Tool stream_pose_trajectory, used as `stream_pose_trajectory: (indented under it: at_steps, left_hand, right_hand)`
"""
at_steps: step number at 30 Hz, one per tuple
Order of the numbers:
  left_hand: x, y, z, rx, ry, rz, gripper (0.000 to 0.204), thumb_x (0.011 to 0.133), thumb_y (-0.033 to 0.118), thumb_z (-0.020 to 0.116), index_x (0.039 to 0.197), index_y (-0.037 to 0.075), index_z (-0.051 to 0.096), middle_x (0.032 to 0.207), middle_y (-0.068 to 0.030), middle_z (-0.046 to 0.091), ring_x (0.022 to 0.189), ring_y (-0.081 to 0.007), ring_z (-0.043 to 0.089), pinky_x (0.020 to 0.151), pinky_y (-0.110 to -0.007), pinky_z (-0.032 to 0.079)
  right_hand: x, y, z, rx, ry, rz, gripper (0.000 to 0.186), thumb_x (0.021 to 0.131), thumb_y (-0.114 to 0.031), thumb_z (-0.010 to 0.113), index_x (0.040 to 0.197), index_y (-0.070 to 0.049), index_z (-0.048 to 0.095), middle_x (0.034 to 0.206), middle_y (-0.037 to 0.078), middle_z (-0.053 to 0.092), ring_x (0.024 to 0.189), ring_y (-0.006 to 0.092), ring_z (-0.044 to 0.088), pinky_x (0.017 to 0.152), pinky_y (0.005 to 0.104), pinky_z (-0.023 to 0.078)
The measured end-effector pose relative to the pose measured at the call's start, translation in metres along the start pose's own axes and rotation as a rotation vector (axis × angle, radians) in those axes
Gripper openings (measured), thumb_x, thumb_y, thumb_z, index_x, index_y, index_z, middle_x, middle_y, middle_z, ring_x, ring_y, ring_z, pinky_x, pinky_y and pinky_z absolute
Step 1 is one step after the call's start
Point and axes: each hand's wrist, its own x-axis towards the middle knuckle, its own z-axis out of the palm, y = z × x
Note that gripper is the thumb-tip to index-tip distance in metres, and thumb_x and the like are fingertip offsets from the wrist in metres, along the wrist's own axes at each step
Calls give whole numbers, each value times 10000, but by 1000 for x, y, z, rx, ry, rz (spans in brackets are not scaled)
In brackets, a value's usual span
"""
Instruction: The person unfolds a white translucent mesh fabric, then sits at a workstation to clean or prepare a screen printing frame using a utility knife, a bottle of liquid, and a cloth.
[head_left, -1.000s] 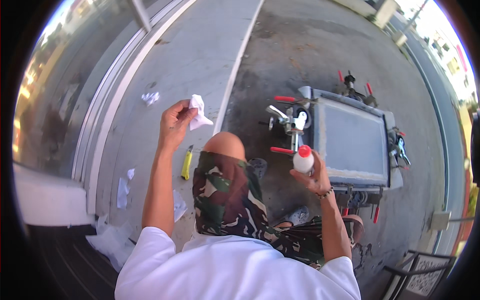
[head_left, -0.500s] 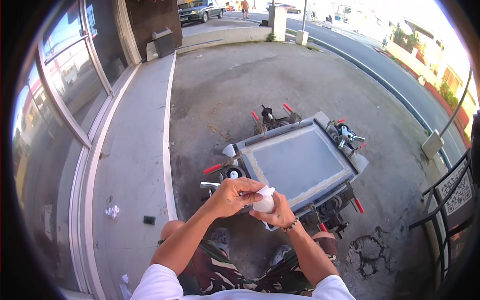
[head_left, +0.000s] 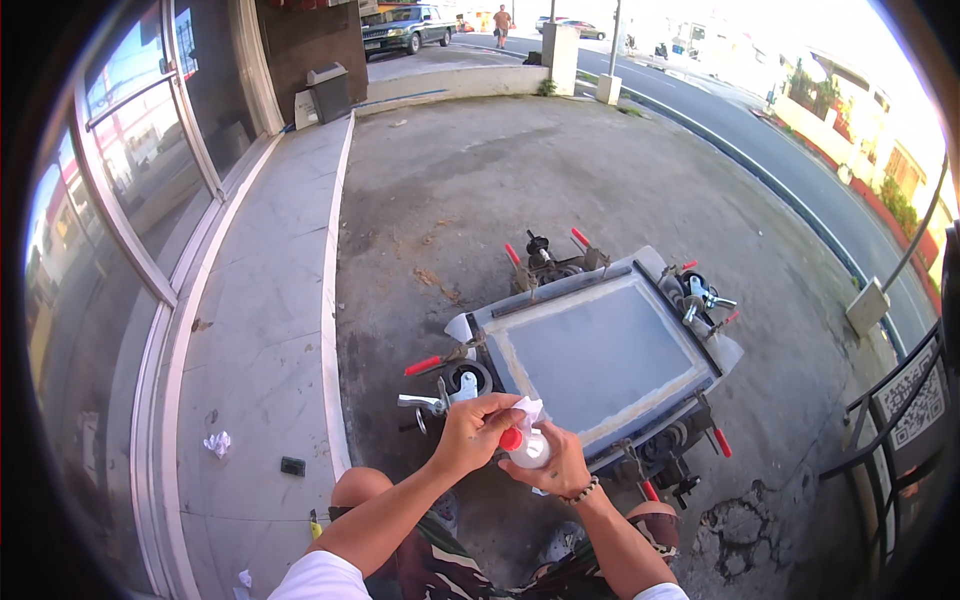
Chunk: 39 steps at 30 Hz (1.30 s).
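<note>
My right hand (head_left: 560,462) is wrapped around a small whitish bottle (head_left: 533,452), its red cap (head_left: 511,438) pointing toward my left hand. Between the fingers of my left hand (head_left: 470,432) is a crumpled white tissue (head_left: 529,408), held against the top of the bottle. Both hands are above the near edge of a framed grey panel (head_left: 605,345), a flat screen-like sheet with pale tape around its border. Clamps with red handles (head_left: 423,366) ring this frame.
Crumpled paper (head_left: 217,443) and a small dark block (head_left: 292,467) lie on the tiled ledge at left, with a yellow tool (head_left: 315,524) nearer my knee. A metal sign stand (head_left: 895,410) is at right. Glass doors (head_left: 140,150) line the left side.
The bottle has turned in my hands, so its red cap now shows beside the tissue. My left hand has shifted slightly down. A walking person in the background appears nearer.
</note>
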Motion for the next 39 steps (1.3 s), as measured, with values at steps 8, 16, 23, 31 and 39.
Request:
stream_pose_trajectory:
  at_steps: [8,16,23,31,39]
  left_hand:
    - [16,-9,-6,-212,-274,-72,214,970,77,649,1163,-1,697,1097,-61,708,1016,-102,632,893,-262,508]
    - [27,-28,3,-216,-145,-265,176,899,-25,674,1061,-26,743,1023,-63,737,914,-114,668,834,-242,518]
    - [48,-30,4,-514,25,-364,118,977,135,659,1006,23,642,874,-52,709,768,-64,622,673,-244,490]
    - [40,-36,10,-80,-224,28,196,900,65,729,1094,36,735,1068,-89,700,913,-122,640,784,-264,521]
    - [29,-38,27,-40,-91,-25,89,941,85,694,962,3,668,860,-16,664,779,-51,577,646,-239,465]
  right_hand:
    - [13,3,-15,277,5,180,503,654,-337,896,939,-16,633,793,105,687,743,176,682,698,326,528]
    - [14,33,-16,138,-82,221,486,644,-313,889,937,-15,642,777,117,684,704,221,683,665,346,526]
    - [27,44,-18,139,-137,93,464,662,-199,884,1033,-40,656,869,77,702,759,162,682,701,317,525]
    - [25,61,-17,344,-144,213,485,666,-259,886,1025,-21,661,843,93,700,737,184,670,709,327,524]
    - [17,56,-17,240,-113,245,518,637,-319,888,986,-8,664,797,114,693,714,232,684,680,351,531]
